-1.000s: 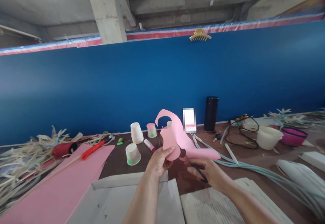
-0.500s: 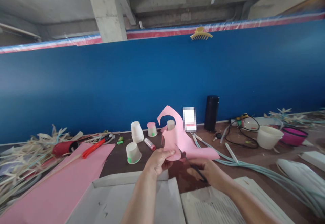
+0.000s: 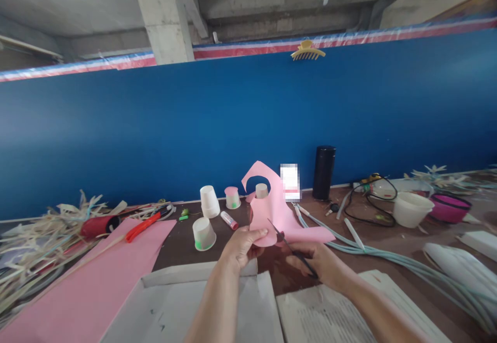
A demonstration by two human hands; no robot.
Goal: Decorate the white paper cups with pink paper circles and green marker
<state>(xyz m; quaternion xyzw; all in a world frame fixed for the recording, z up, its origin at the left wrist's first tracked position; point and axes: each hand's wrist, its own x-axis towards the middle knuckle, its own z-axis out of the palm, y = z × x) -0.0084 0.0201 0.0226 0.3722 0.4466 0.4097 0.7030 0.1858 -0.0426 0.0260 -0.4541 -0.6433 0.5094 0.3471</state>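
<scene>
My left hand [image 3: 245, 245] pinches a sheet of pink paper [image 3: 274, 190] by its lower left part, thumb on top. A round opening is cut from the sheet's upper left, and its right end stretches out sideways. My right hand [image 3: 316, 261] is closed round the handles of dark scissors [image 3: 295, 254]. Their blades lie on the paper just right of my left thumb; part of them is hidden by the sheet. Beyond the paper stands an upturned paper cup [image 3: 261, 191]. Left of my left hand lies a glue stick [image 3: 229, 220].
Several white cups, one a green-marked cup [image 3: 204, 234], stand left. A large pink sheet [image 3: 97, 281] lies far left beside paper strips [image 3: 34, 249]. An open box [image 3: 186, 301] and a printed booklet [image 3: 330, 312] lie in front. Cables [image 3: 388, 257], a black cylinder [image 3: 324, 172] and a tub [image 3: 412, 211] are right.
The pink paper's upper part has shifted slightly to the right and flattened a little. Both hands stay nearly in place, with the scissors still at the sheet.
</scene>
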